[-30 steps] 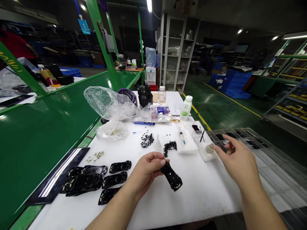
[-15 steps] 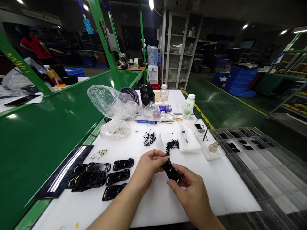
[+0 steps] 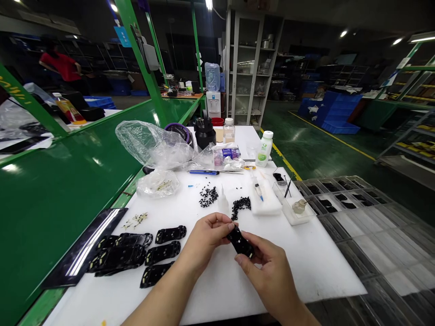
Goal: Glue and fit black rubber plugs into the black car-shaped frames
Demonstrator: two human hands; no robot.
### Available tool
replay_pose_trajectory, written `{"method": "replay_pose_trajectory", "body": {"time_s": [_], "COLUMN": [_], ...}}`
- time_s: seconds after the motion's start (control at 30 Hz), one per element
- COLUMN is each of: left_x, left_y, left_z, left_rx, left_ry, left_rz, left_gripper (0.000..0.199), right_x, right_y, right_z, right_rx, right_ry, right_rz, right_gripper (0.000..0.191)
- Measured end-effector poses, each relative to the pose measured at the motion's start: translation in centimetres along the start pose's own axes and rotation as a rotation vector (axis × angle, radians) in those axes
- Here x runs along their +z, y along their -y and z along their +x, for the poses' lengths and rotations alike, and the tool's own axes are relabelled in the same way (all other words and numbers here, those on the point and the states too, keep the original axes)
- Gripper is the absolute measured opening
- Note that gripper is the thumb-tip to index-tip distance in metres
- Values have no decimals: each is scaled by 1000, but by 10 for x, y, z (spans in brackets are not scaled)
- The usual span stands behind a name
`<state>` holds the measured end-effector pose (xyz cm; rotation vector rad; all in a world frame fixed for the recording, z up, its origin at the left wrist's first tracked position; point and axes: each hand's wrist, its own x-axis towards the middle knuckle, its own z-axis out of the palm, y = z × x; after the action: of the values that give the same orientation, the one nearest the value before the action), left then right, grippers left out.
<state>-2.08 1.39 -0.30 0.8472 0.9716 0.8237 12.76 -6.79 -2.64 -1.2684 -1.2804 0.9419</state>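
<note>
Between my two hands is a black toy car base (image 3: 240, 242), tilted above the white work surface. My left hand (image 3: 213, 232) pinches its far end with thumb and fingers. The near end is gripped by my right hand (image 3: 267, 262), thumb in front and fingers behind. Just beyond it lies a pile of tiny black parts (image 3: 240, 207), with a second pile of black bits (image 3: 208, 196) to its left. A small white dropper bottle (image 3: 223, 203) stands between the piles. Several similar black car bases (image 3: 163, 252) lie at the left, some of them stacked.
Small cream-coloured parts (image 3: 136, 220) and a clear plastic bag (image 3: 158, 183) lie at the left. A blue knife (image 3: 204, 172), a syringe (image 3: 258, 190) on a foam block and a clear tray (image 3: 299, 215) are farther back. Compartment trays (image 3: 363, 226) stand at the right. A person in red (image 3: 63, 65) stands far left.
The view has shifted slightly, so most things appear a little farther left. Both hands keep hold of the toy car base in nearly the same pose. The person in red shows more fully.
</note>
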Motion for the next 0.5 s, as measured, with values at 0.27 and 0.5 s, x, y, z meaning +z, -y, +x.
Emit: {"method": "replay_pose_trajectory", "body": {"time_s": [0.27,0.5], "left_x": [0,0], "left_y": [0,-1], "left_z": [0,0], "left_rx": [5,3], "left_ry": [-13,-2], "left_rz": [50,44], "left_gripper": [21,19], "right_x": [-1,-1], "right_y": [-2,-3], "right_z": [0,0], "right_rx": [0,6], "right_ry": [-6,1], "right_rz": [6,-16], "right_gripper": [37,38]}}
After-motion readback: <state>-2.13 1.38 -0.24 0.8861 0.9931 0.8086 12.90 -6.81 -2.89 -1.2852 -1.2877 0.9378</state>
